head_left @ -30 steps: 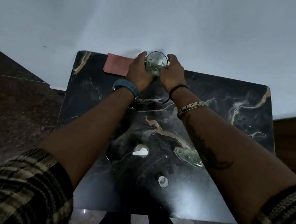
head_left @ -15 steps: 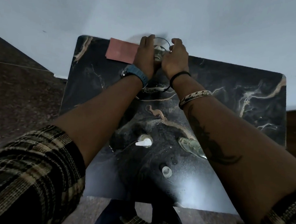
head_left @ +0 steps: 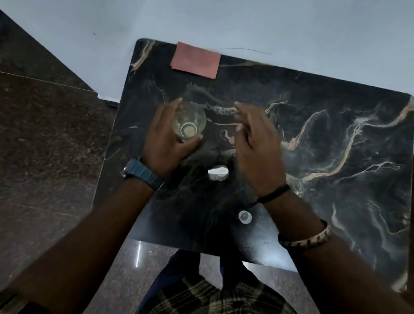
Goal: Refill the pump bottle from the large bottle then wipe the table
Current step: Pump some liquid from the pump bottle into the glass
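Observation:
My left hand (head_left: pixel 161 146) is wrapped around the large clear bottle (head_left: pixel 189 125), which I see from above with its mouth open, held over the left middle of the black marble table (head_left: pixel 347 166). To the right of the bottle, my right hand (head_left: pixel 255 148) hovers with fingers spread and holds nothing. The white pump head (head_left: pixel 218 173) sits on a round clear body between my wrists. A small clear cap (head_left: pixel 245 217) lies nearer the front edge.
A pink cloth (head_left: pixel 195 60) lies flat at the table's back edge, against the pale wall. A clear object (head_left: pixel 297 186) lies partly hidden beside my right wrist. Dark stone floor runs along the left and front.
Both hands came back from the table's far edge. The large bottle moved toward me in my left hand, and my right hand let go of it.

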